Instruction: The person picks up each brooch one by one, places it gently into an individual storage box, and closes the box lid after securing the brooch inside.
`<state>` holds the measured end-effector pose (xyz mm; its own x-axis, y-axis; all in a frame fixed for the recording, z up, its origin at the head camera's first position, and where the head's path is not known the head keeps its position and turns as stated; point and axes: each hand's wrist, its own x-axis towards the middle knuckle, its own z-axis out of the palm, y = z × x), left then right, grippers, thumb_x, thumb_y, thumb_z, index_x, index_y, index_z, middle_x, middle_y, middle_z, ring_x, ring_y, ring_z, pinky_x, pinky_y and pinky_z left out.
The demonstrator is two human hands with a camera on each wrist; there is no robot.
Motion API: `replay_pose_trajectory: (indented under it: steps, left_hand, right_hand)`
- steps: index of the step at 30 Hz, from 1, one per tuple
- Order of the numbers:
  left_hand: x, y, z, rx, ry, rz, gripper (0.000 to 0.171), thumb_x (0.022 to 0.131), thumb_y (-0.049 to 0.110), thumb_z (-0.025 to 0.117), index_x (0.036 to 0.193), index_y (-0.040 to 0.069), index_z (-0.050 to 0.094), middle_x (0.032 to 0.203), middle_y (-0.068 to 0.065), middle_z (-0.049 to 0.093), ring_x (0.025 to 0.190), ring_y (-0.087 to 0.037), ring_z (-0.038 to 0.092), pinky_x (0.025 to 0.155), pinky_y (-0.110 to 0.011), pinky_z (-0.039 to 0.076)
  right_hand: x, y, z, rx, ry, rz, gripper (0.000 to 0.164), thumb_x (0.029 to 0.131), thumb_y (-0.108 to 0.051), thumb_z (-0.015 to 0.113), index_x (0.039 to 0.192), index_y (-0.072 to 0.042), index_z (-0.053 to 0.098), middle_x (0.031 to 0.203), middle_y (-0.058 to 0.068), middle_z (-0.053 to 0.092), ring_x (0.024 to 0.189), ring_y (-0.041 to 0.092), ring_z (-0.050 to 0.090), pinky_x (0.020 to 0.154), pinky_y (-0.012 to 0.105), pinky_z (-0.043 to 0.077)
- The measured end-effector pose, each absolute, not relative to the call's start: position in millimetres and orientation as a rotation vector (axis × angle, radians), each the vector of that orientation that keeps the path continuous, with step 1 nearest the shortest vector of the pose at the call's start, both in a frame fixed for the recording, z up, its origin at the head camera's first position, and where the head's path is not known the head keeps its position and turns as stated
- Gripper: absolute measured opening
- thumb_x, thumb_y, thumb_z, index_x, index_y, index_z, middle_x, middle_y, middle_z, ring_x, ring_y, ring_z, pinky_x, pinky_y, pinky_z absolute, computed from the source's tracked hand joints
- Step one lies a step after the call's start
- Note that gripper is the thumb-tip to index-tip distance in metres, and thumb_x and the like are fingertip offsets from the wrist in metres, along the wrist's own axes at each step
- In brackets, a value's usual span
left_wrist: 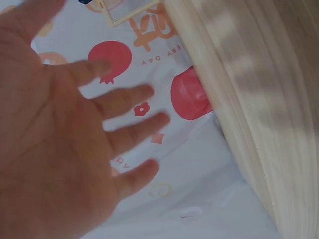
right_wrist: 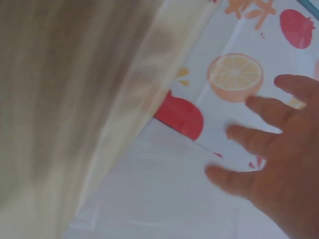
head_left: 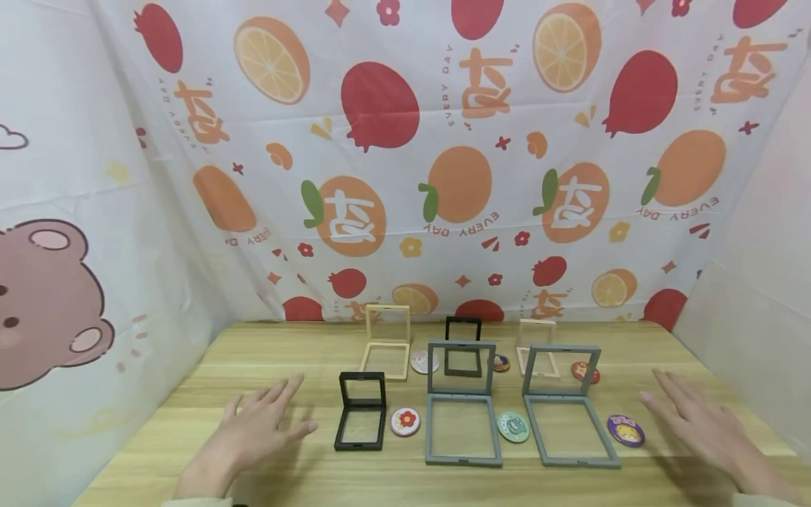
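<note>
My left hand (head_left: 253, 429) hovers over the left of the table with fingers spread, nearest to a small black display frame (head_left: 360, 427) that stands hinged open. In the left wrist view its palm and straight fingers (left_wrist: 137, 137) hold nothing. Over the right side, my right hand (head_left: 700, 426) is spread too, beside a round purple badge (head_left: 626, 430). The right wrist view shows its fingers (right_wrist: 254, 139) apart and bare. Two larger grey frames (head_left: 464, 461) (head_left: 573, 461) stand unfolded between the hands, with a green badge (head_left: 512, 427) between them. A white badge with a red flower (head_left: 405, 421) lies beside the black frame.
Behind stand a cream frame (head_left: 388, 344), another black frame (head_left: 463, 320) and a second cream frame (head_left: 537, 322). By them lie a pale badge (head_left: 424, 362), a dark badge (head_left: 501, 362) and a red badge (head_left: 584, 372). A fruit-print curtain (head_left: 405, 211) borders the wooden table (head_left: 317, 486).
</note>
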<state>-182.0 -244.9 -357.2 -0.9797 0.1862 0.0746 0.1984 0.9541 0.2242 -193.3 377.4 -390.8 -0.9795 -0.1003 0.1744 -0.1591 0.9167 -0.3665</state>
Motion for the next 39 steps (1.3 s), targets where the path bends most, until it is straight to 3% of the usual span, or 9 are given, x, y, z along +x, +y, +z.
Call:
replay_pose_trajectory:
  steps: [3, 6, 8, 13, 21, 32, 39]
  left_hand:
    - [-181, -248, -356, -0.369, -3.016, -0.299, 0.07, 0.094, 0.048, 0.068, 0.143, -0.001, 0.054, 0.134, -0.028, 0.059, 0.118, -0.05, 0.058, 0.099, -0.073, 0.035]
    - [-183, -247, -353, -0.415, -3.016, -0.301, 0.06, 0.093, 0.044, 0.07, 0.134, 0.002, 0.063, 0.128, -0.022, 0.065, 0.114, -0.045, 0.062, 0.095, -0.067, 0.044]
    - [-183, -245, -351, -0.435, -3.029, -0.317, 0.056, 0.093, 0.043, 0.071, 0.131, 0.003, 0.065, 0.125, -0.019, 0.067, 0.114, -0.044, 0.063, 0.094, -0.065, 0.046]
    - [-183, -239, -351, -0.457, -3.044, -0.359, 0.052, 0.09, 0.041, 0.075, 0.127, 0.004, 0.068, 0.121, -0.017, 0.07, 0.111, -0.042, 0.065, 0.093, -0.063, 0.048]
    - [-183, -230, -352, -0.479, -3.057, -0.443, 0.051, 0.089, 0.041, 0.076, 0.125, 0.006, 0.069, 0.119, -0.015, 0.071, 0.109, -0.04, 0.066, 0.092, -0.062, 0.049]
    - [-185, -227, -356, -0.524, -3.021, -0.447, 0.042, 0.088, 0.037, 0.078, 0.117, 0.006, 0.072, 0.114, -0.012, 0.072, 0.102, -0.036, 0.068, 0.09, -0.06, 0.051]
    - [-184, -226, -363, -0.53, -3.005, -0.444, 0.041, 0.087, 0.037, 0.078, 0.114, 0.007, 0.073, 0.116, -0.013, 0.071, 0.106, -0.038, 0.067, 0.092, -0.059, 0.05]
  right_hand:
    - [-197, 365, -381, 0.293, -2.847, 0.521, 0.059, 0.104, -0.036, 0.057, 0.135, 0.014, 0.053, 0.125, 0.036, 0.06, 0.107, 0.054, 0.06, 0.084, 0.07, 0.046]
    - [-198, 354, -370, 0.35, -2.811, 0.533, 0.045, 0.099, -0.028, 0.067, 0.122, 0.011, 0.064, 0.106, 0.022, 0.072, 0.087, 0.034, 0.069, 0.072, 0.056, 0.055]
    - [-199, 346, -364, 0.37, -2.802, 0.521, 0.039, 0.097, -0.024, 0.07, 0.118, 0.009, 0.068, 0.099, 0.014, 0.074, 0.08, 0.025, 0.068, 0.069, 0.05, 0.056]
    - [-204, 326, -351, 0.435, -2.815, 0.489, 0.034, 0.095, -0.023, 0.072, 0.116, 0.004, 0.07, 0.092, 0.002, 0.073, 0.078, 0.019, 0.066, 0.07, 0.048, 0.055]
    - [-207, 306, -348, 0.556, -2.861, 0.574, 0.028, 0.095, -0.022, 0.072, 0.113, -0.001, 0.073, 0.1, 0.004, 0.073, 0.081, 0.016, 0.066, 0.067, 0.04, 0.054]
    - [-207, 290, -349, 0.624, -2.789, 0.68, 0.026, 0.094, -0.021, 0.073, 0.113, -0.003, 0.074, 0.094, -0.006, 0.072, 0.079, 0.003, 0.06, 0.064, 0.029, 0.051]
    - [-206, 273, -345, 0.709, -2.781, 0.69, 0.026, 0.094, -0.018, 0.073, 0.113, 0.0, 0.073, 0.093, -0.011, 0.07, 0.08, 0.001, 0.06, 0.071, 0.032, 0.054]
